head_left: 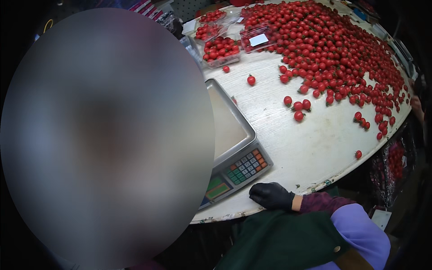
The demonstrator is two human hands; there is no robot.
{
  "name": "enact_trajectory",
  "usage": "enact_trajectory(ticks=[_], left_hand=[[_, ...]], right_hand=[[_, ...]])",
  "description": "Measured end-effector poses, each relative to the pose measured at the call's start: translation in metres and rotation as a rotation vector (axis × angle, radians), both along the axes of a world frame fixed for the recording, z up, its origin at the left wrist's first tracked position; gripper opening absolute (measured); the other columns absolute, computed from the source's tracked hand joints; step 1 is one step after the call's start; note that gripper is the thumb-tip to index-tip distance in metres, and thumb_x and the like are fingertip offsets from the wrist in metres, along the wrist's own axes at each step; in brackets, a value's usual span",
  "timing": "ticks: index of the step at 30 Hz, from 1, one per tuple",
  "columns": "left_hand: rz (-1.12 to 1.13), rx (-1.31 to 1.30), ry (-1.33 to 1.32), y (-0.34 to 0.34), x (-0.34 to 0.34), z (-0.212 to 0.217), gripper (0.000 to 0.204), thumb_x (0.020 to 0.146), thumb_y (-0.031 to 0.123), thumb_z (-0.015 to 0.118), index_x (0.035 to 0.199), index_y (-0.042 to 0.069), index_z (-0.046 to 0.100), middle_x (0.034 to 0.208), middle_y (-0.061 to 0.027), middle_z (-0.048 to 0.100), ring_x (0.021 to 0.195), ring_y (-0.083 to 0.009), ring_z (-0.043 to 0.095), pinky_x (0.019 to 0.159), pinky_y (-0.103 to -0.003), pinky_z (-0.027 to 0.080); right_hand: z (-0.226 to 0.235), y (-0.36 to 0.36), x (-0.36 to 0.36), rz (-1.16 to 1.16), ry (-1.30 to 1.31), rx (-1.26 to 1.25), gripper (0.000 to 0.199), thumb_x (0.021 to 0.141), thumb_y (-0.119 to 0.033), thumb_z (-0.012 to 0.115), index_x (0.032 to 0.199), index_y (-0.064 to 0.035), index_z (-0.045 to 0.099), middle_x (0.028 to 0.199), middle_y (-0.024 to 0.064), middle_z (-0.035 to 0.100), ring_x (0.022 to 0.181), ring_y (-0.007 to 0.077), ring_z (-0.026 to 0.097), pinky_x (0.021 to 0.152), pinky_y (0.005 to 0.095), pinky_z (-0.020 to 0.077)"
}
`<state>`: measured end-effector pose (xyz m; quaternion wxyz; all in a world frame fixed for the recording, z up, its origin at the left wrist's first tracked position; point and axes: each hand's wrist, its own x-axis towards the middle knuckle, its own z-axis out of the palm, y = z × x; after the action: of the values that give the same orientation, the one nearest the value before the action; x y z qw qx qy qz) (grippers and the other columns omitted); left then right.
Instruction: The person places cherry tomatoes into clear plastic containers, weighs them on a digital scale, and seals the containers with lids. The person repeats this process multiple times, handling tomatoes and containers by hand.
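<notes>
My right hand [271, 195], in a black glove, rests curled into a fist on the near edge of the white table [310, 144]. Nothing shows in its fingers. Just beyond it, to the left, stands a grey weighing scale [245, 166] with a keypad and a shallow metal pan [229, 123]. A large blurred oval covers the left side and hides part of the scale. My left hand does not show.
Red cherry tomatoes [324, 49] heap across the far right, with several loose ones nearer. Clear plastic boxes of tomatoes [221, 50] stand at the back. A closed labelled box [258, 39] touches the heap. At the right edge is another person's hand [417, 108].
</notes>
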<state>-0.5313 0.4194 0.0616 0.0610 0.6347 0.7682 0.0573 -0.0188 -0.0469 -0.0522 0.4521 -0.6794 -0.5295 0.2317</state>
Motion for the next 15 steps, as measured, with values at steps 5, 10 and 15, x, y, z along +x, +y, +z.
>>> enact_trajectory(ticks=[5,10,15], left_hand=[[-0.535,0.346,-0.274,-0.094,0.165,0.060,0.045,0.090,0.006,0.042,0.135,0.004,0.035,0.127,-0.0165,0.047,0.106,-0.0240,0.052,0.087,-0.033,0.043],[-1.426,0.120,-0.394,-0.269,0.353,0.056,0.044,0.081,0.008,0.052,0.124,0.003,0.047,0.106,-0.0138,0.055,0.088,-0.0257,0.055,0.074,-0.035,0.044],[-1.804,-0.143,-0.350,-0.368,0.379,-0.089,0.050,0.070,0.007,0.061,0.119,0.006,0.054,0.082,-0.0053,0.057,0.071,-0.0219,0.054,0.058,-0.034,0.043]], right_hand=[[0.020,-0.014,0.058,-0.257,-0.213,0.014,0.010,0.081,-0.017,0.056,0.086,-0.0086,0.054,0.079,0.0102,0.056,0.069,0.0309,0.057,0.060,0.0408,0.0466],[0.032,-0.010,0.163,-0.656,-0.417,0.040,0.017,0.076,-0.013,0.062,0.090,-0.0061,0.054,0.090,0.0119,0.054,0.082,0.0303,0.055,0.069,0.0394,0.0459],[0.028,0.043,0.204,-0.506,-0.609,0.027,0.039,0.071,-0.022,0.065,0.106,-0.0071,0.055,0.113,0.0142,0.050,0.100,0.0309,0.051,0.078,0.0416,0.0448]])
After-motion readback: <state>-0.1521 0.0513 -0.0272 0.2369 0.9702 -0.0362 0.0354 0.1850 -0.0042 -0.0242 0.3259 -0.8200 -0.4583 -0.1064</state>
